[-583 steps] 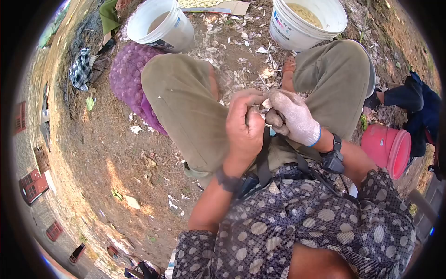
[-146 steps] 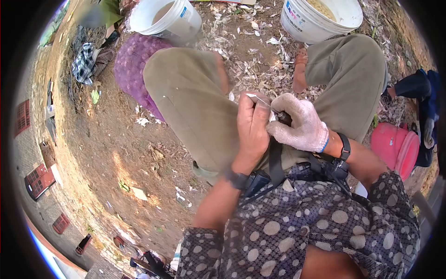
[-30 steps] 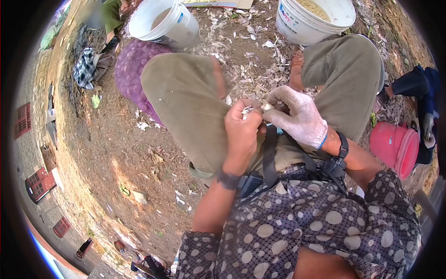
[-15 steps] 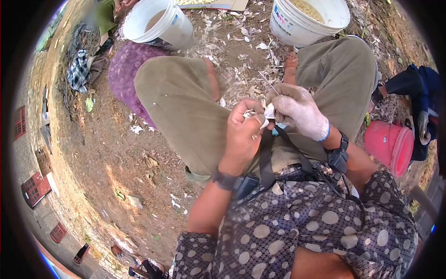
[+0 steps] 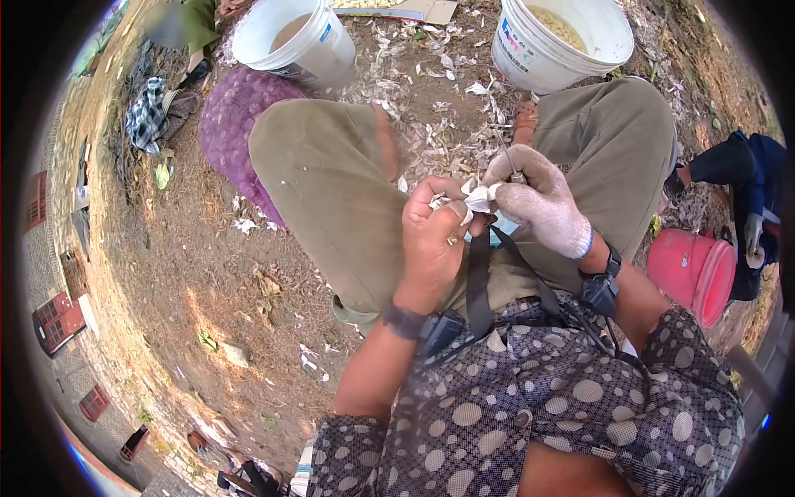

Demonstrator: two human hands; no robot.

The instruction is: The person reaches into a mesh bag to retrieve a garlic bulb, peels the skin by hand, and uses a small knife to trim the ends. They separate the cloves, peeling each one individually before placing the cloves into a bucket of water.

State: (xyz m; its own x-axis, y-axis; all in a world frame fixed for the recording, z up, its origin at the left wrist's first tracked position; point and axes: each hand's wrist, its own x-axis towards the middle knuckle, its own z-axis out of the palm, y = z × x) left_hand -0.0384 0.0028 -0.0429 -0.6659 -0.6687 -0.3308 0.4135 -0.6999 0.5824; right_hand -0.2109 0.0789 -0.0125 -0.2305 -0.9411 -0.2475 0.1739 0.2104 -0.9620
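Two hands of mine meet in the head view: the fingers of my bare left hand (image 5: 432, 236) are curled closed around papery white garlic (image 5: 476, 200), which sits between both hands. My gloved right hand (image 5: 545, 205) has its fingers bent in on a thin tool (image 5: 517, 177), the thumb up against the garlic's edge. Beside my left leg (image 5: 323, 182) lies a purple mesh sack (image 5: 236, 137), near a white bucket (image 5: 331, 60).

The peel (image 5: 478, 200) looks thin and papery. The glove (image 5: 540, 203) is rough, matt knitted cloth; the trousers (image 5: 331, 182) are matt cloth. The sack (image 5: 240, 116) is mesh, the white buckets (image 5: 328, 60) smooth plastic, the pink tub (image 5: 677, 261) glossier plastic.
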